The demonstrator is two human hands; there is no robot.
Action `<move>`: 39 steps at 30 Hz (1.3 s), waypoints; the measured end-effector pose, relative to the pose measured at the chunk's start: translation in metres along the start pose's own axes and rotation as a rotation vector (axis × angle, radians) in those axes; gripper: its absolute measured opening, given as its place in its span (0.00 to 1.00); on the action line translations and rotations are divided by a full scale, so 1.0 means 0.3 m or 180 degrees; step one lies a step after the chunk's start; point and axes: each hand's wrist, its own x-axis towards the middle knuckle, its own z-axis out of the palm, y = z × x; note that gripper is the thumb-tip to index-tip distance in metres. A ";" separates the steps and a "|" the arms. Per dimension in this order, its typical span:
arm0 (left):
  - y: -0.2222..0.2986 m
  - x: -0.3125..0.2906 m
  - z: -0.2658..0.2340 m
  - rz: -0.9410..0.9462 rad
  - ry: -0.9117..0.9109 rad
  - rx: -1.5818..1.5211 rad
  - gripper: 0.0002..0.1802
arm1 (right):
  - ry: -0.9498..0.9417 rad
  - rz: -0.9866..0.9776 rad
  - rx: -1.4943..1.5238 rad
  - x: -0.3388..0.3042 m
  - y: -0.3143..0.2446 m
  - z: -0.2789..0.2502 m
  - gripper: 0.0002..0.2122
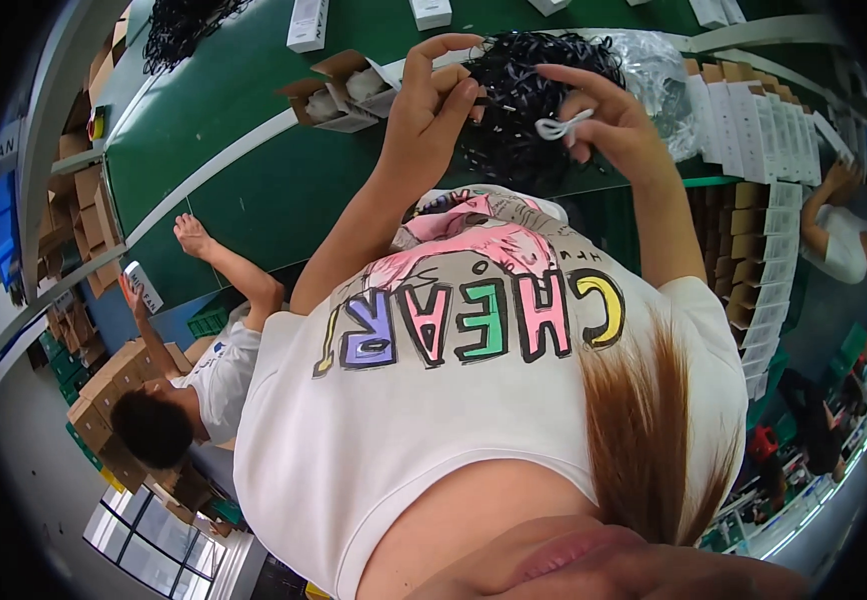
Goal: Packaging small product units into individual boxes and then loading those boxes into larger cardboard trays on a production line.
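Note:
My left hand [432, 105] is closed in a pinch, thumb against fingertips, over the left edge of a heap of black cords [519, 75]. A small dark piece sticks out at its fingertips, likely the end of one black cord, though the detail is too small to be sure. My right hand [619, 125] holds a small looped white cord [564, 125] between thumb and fingers, with the index finger stretched out above the heap. The two hands are apart, on either side of the heap.
Left of my hands stands an open carton [342, 95] with white wrapped items. Clear plastic bags [659, 85] lie right of the heap, beside upright white boxes [754, 120]. Open boxes [759, 270] are stacked nearer. A co-worker [214, 375] at left holds a white box [144, 287].

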 end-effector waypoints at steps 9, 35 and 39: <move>0.001 -0.140 -0.053 0.0199 0.0511 0.0802 0.17 | -0.0079 -0.0661 -0.0338 0.217 0.045 0.283 0.17; 0.005 -0.325 -0.075 0.0462 0.0139 0.2792 0.10 | -0.0496 0.0162 -0.1234 0.143 0.043 0.369 0.12; -0.017 -0.318 -0.069 0.0395 0.0035 0.2685 0.10 | 0.0017 -0.0364 -0.1381 0.178 0.072 0.344 0.12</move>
